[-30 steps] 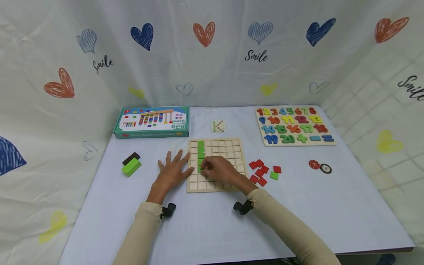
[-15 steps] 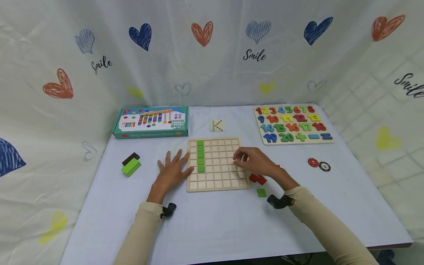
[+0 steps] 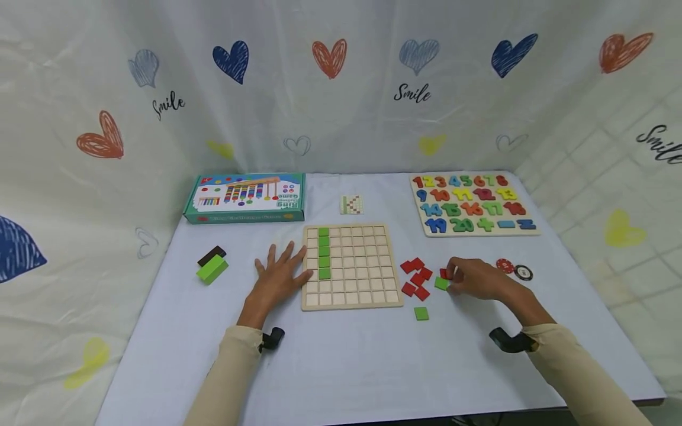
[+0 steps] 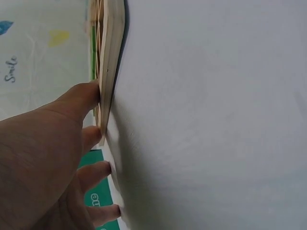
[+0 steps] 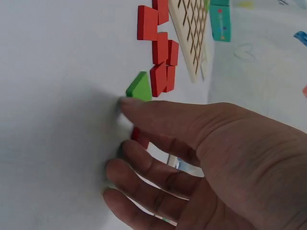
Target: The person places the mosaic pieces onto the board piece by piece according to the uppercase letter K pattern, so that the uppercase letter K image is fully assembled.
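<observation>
My left hand (image 3: 277, 283) lies with spread fingers at the left edge of a wooden grid board (image 3: 351, 300); in the left wrist view, its thumb and a finger touch the board's side. Several green square tiles (image 3: 324, 251) fill part of the board's second column. My right hand (image 3: 476, 279) is over the table right of the board. Its thumb is at a loose green tile (image 5: 140, 87), and a gap separates thumb and fingers. A red tile (image 5: 140, 138) shows behind that gap, partly hidden. Another green tile (image 3: 421, 313) lies nearer the front.
Several red tiles (image 3: 418, 278) lie scattered right of the board. Beyond are a number puzzle (image 3: 482, 233), a small pattern card (image 3: 351, 205) and a green game box (image 3: 244, 218). Two poker chips (image 3: 505, 265) lie far right; a green block (image 3: 212, 270) and dark block lie left.
My right hand has moved from the column of green tiles across the board to the loose tiles on the right. The front green tile has come into view. My left hand has stayed in place.
</observation>
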### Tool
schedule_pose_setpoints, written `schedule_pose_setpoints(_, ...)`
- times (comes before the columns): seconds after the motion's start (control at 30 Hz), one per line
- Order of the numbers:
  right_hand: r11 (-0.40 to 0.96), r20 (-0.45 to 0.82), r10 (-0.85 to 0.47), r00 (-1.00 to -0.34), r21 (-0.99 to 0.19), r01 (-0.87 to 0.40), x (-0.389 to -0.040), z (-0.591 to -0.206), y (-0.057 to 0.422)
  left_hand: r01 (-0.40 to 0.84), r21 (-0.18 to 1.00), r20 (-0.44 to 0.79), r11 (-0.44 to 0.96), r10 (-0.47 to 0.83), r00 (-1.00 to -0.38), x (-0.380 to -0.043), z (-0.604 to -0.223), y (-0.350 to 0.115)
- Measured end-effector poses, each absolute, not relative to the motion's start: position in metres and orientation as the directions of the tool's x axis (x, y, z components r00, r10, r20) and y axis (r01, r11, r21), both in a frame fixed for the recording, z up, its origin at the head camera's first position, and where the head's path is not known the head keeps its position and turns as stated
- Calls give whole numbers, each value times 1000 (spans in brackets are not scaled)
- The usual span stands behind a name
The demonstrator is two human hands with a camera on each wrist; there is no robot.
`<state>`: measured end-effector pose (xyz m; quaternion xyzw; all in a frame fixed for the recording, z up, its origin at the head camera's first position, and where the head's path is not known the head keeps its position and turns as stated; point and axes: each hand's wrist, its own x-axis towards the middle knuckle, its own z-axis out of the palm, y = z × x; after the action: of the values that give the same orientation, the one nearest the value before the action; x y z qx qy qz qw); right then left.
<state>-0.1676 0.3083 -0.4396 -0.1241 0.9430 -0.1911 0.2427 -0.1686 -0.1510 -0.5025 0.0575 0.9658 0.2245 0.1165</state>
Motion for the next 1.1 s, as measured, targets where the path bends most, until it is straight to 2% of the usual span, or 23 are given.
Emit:
schedule_pose_setpoints(0.1,863,-365,-359,-859,-480,-156,-170,-449,308,51,449,-203,892,157,-967,-167,-502,-153)
schedule_pose_setpoints(0.27,847,-346,-373,-861,-506,-164,-171,-455,303,52,459,-202,887,161,-966,-167,-502,-155)
schedule_pose_setpoints(0.63,849,-329,-292,-898,-521,-86,-173,-465,290,61,456,-177,888,157,-972,-167,-499,-157)
schedule_pose_setpoints(1.1,777,-271,-263,-926,-629,-36,-166,-462,301,64,445,-173,893,155,-973,-168,-505,-150)
